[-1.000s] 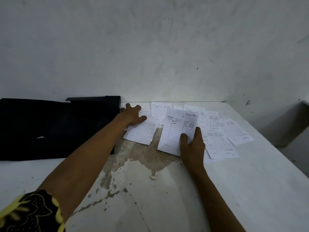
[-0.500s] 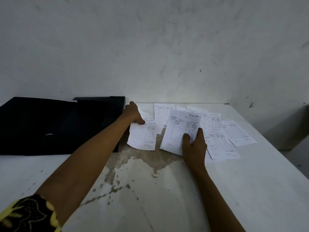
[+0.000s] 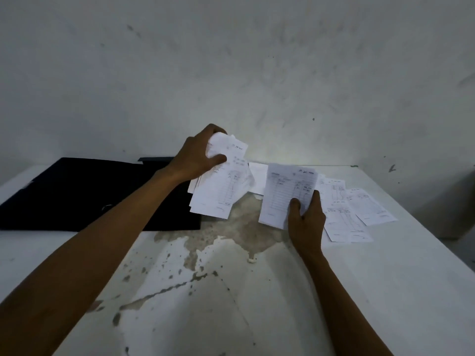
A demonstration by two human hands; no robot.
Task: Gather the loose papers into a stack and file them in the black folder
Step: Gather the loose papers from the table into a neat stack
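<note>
- Dim light falls on a plain grey plaster wall (image 3: 257,73), scuffed with small dark marks, that rises straight behind a worn white tabletop (image 3: 385,291).
- Paint has flaked away from the tabletop at the centre, leaving a mottled grey-brown bare patch (image 3: 231,227) with cracks running toward the near edge.
- At the far left of the surface lies a flat black folder (image 3: 77,191), spread wide, with its right edge close to the bare patch.
- Raised above the folder's right edge is the left hand (image 3: 198,155); its fingers are curled shut around the top of a small sheaf of white printed slips (image 3: 221,191), thumb across the front, so that the sheets hang down, fanned and slightly crumpled, clear of the table.
- Lower and nearer the camera is the right hand (image 3: 305,219), with its fingers closed on the bottom right corner of a single white form with ruled table lines (image 3: 285,194), thumb on top of the sheet and the sheet tilted up toward the camera.
- Beyond and to the right of that hand, several loose white slips (image 3: 359,209) lie flat on the table, overlapping one another, well apart from the folder.
- One more white sheet (image 3: 258,176) lies by the wall, between the two held bundles.
</note>
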